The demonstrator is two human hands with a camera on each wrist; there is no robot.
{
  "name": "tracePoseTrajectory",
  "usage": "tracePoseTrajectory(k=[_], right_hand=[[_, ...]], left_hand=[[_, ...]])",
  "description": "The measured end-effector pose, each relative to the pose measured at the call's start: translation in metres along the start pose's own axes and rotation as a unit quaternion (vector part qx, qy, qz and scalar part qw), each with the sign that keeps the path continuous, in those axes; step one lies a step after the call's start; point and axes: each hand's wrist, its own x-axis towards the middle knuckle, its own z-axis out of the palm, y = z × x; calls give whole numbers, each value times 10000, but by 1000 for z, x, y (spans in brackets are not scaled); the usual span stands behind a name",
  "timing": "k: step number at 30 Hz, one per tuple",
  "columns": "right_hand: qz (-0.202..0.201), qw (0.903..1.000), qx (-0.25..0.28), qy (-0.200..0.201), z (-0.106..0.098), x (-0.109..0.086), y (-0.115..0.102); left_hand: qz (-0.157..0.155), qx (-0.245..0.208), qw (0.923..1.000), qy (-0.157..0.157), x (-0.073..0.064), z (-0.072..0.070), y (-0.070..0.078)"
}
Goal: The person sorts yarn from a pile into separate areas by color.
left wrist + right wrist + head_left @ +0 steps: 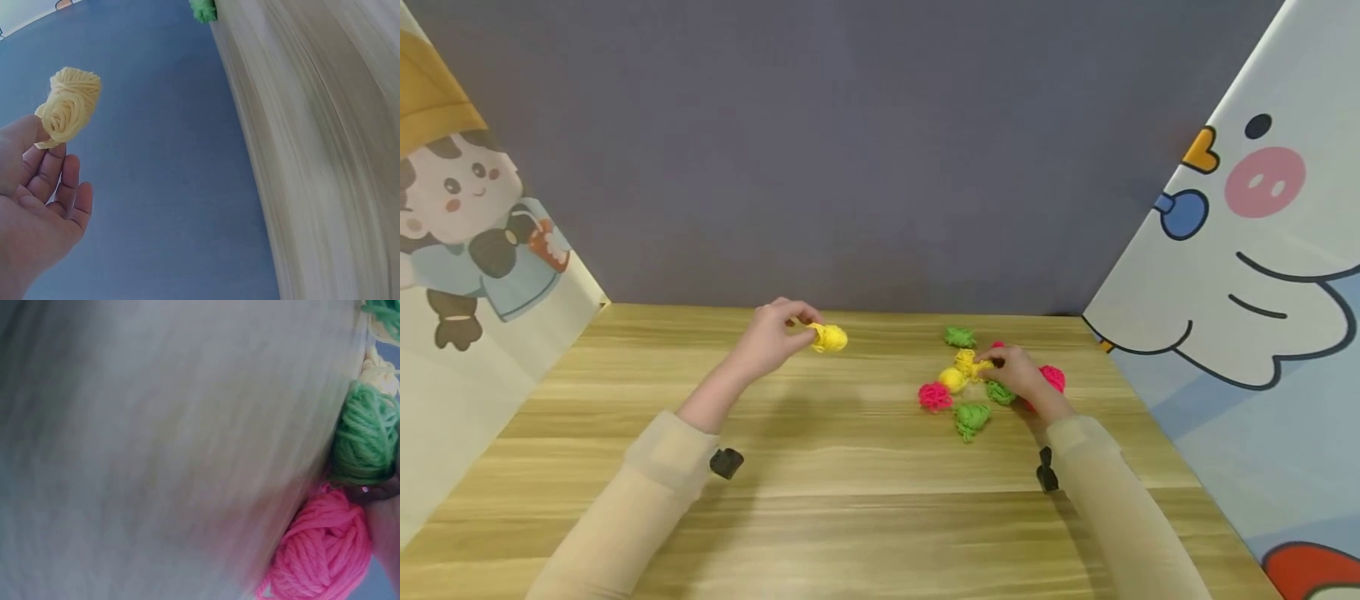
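Observation:
Above the left half of the table, my left hand (775,337) pinches a small yellow yarn ball (830,338) between thumb and fingertips. The left wrist view shows this wound ball (74,103) up close, the other fingers loosely bent below it. On the right, my right hand (1018,372) reaches into a group of yarn balls and pinches yellow yarn (980,368) at its fingertips. Beside that hand lie a green yarn ball (1000,392) and a pink one (1052,378). In the right wrist view the hand is mostly out of frame, behind a green ball (365,434) and a pink ball (322,550).
Around the right hand lie another yellow ball (952,380), a pink ball (935,397), a green ball (972,421) and a farther green one (959,337). A grey panel (842,167) backs the wooden table (850,517); printed cartoon panels stand at both sides.

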Motion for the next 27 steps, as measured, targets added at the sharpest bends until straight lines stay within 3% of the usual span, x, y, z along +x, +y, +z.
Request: tracePoseTrajectory(k=[12,21,27], right_hand=[[-13,10000,93,10,0,0,3],[55,10000,52,1,0,-1,3],[-33,10000,-5,49,1,1,1]], left_hand=[[-150,-8,9979,630,-13,-15,-27],[-421,6,9943,981,-17,-18,-60],[-788,24,9914,1044,-20,-20,-84]])
